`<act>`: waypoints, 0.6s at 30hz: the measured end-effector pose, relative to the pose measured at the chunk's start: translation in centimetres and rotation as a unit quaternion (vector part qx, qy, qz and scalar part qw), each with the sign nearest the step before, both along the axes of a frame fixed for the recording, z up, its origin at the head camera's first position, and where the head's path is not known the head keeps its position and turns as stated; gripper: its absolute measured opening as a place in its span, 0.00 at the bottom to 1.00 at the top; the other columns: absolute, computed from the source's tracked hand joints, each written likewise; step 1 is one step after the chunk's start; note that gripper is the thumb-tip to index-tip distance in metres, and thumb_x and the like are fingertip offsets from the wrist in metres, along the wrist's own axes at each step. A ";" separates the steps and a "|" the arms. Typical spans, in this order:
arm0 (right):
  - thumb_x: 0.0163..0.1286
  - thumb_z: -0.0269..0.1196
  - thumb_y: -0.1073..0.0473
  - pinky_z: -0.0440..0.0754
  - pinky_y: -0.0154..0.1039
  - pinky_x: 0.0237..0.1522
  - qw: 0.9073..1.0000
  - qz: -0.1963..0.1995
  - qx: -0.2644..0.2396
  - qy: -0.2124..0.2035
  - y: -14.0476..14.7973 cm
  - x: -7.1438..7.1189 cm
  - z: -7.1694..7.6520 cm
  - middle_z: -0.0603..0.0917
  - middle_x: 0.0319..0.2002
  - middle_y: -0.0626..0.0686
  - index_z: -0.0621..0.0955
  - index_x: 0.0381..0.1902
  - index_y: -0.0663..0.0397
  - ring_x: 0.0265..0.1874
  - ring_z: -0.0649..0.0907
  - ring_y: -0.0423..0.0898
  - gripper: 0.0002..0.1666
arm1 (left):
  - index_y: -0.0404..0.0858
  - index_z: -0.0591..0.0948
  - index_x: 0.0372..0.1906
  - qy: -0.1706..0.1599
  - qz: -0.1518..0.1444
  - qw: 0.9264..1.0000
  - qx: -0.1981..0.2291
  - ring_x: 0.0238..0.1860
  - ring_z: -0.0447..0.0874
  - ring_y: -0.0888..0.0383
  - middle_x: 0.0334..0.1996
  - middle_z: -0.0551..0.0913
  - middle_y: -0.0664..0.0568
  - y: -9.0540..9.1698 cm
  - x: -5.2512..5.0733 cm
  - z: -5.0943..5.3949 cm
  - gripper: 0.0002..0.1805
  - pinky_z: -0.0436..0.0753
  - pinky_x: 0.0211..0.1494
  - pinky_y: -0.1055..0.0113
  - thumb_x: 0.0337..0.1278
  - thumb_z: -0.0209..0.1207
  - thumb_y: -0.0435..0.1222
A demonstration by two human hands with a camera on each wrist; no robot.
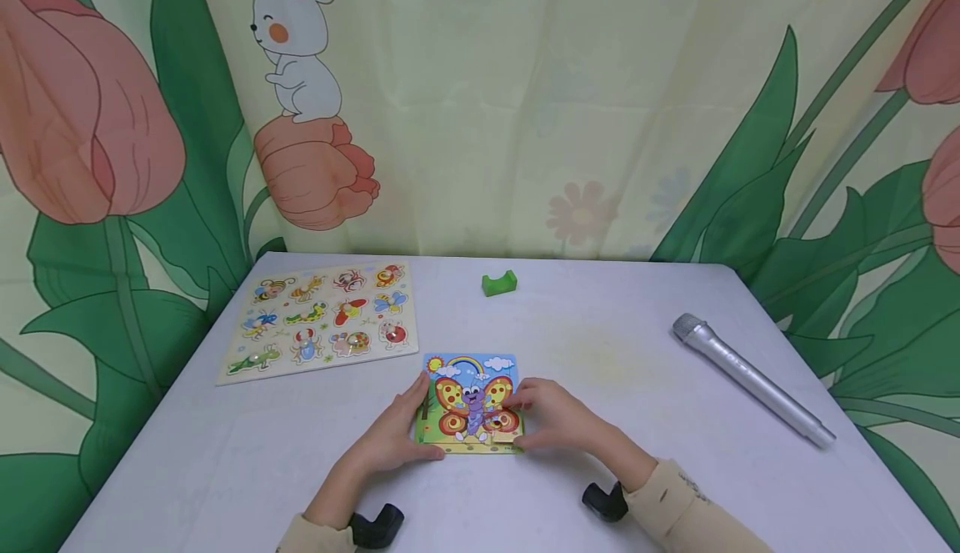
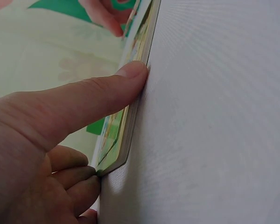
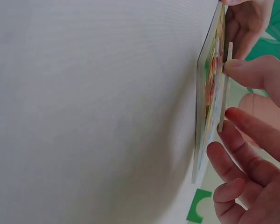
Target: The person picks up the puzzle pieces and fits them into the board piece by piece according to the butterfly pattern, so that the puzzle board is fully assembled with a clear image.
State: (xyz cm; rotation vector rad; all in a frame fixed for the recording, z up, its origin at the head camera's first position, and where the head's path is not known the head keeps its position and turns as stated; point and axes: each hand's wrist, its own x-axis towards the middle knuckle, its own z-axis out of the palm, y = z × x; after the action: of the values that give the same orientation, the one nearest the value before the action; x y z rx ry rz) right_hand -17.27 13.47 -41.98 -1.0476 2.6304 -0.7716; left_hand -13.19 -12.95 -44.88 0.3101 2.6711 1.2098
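Observation:
A small square butterfly puzzle board (image 1: 472,407) lies flat near the front of the table. My left hand (image 1: 392,432) holds it by its left side, thumb (image 2: 131,74) against the near edge and the other fingers along the side. Over the right part of the board, my right hand (image 1: 558,419) pinches a thin flat puzzle piece (image 3: 227,88) between thumb and fingers. In the right wrist view this piece stands slightly off the board, edge-on, so its picture is hidden there. The smaller fingers of that hand curl loosely.
A larger insect peg puzzle board (image 1: 322,319) lies at the back left. Behind the butterfly board sits a green notched block (image 1: 499,284). A silver microphone (image 1: 753,380) lies on the right of the white table (image 1: 600,328). A printed curtain hangs behind.

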 end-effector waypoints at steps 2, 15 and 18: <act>0.46 0.72 0.58 0.76 0.33 0.39 1.000 -0.001 0.009 -0.004 -0.3 -0.1 -0.1 0.78 0.36 0.44 0.83 0.44 0.55 0.35 0.75 0.41 0.24 | 0.32 0.51 0.70 0.001 -0.002 1.000 0.000 0.68 0.46 0.38 0.70 0.48 0.41 -0.1 -0.1 -0.1 0.58 0.50 0.67 0.43 0.34 0.73 0.43; 0.45 0.73 0.56 0.77 0.36 0.42 0.998 -0.011 0.062 -0.001 -1.8 0.0 0.6 0.81 0.37 0.45 0.84 0.41 0.56 0.38 0.76 0.41 0.22 | 0.32 0.51 0.70 0.006 -0.004 1.000 0.000 0.69 0.46 0.40 0.70 0.49 0.41 0.0 -0.1 -0.2 0.58 0.49 0.68 0.45 0.34 0.73 0.43; 0.45 0.74 0.56 0.77 0.35 0.40 0.997 -0.020 0.070 -0.005 -2.0 0.0 0.6 0.80 0.36 0.44 0.85 0.41 0.55 0.37 0.76 0.41 0.22 | 0.32 0.51 0.70 0.006 -0.004 1.000 -0.001 0.69 0.46 0.41 0.70 0.48 0.41 0.0 -0.1 -0.3 0.58 0.48 0.68 0.46 0.34 0.73 0.44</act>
State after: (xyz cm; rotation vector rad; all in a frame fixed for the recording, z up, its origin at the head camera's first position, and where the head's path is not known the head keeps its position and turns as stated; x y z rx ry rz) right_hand -17.26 11.49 -41.34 -0.9544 2.6604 -0.5887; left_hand -13.31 -13.00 -45.15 0.3273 2.6785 1.2066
